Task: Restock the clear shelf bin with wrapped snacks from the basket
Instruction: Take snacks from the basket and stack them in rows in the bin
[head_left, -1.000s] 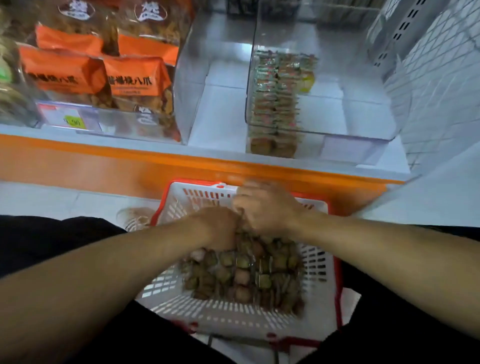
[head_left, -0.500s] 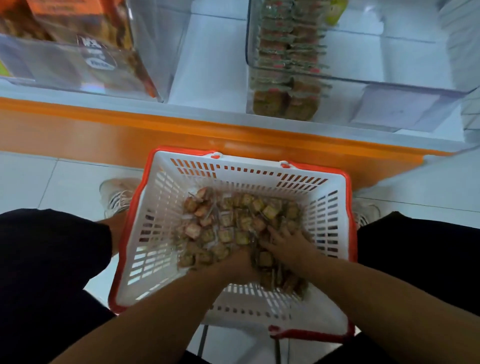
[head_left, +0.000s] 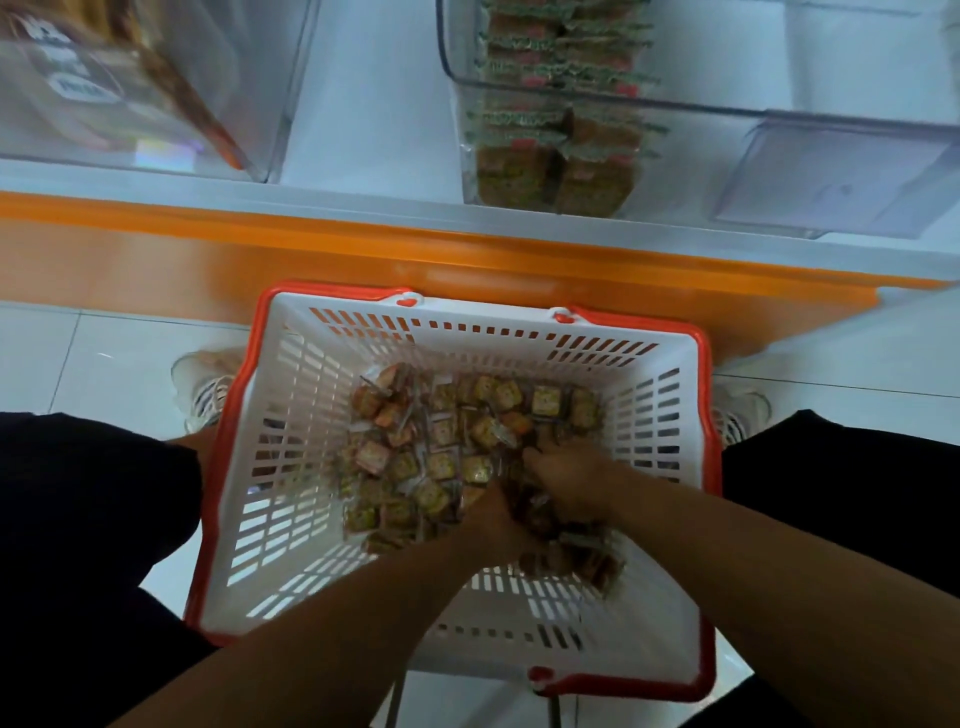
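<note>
A white basket with a red rim (head_left: 224, 483) stands on the floor between my legs, below the shelf. A heap of small wrapped snacks (head_left: 441, 441) fills its bottom. Both my hands are down in that heap near the basket's right side. My left hand (head_left: 493, 519) has its fingers curled into the snacks, and my right hand (head_left: 571, 483) digs in just beside it, fingers bent round some pieces. The clear shelf bin (head_left: 831, 171) sits above at the right, with stacked wrapped snacks (head_left: 556, 130) against its left wall and bare room to their right.
An orange shelf edge (head_left: 467, 254) runs across in front of the bins. Another clear bin (head_left: 130, 104) with bagged goods stands at the left. My shoes (head_left: 202, 389) flank the basket on the white tiled floor.
My view has tilted down from the shelf to the basket. Both hands have sunk from the basket's far rim into the snack heap and closed in on it.
</note>
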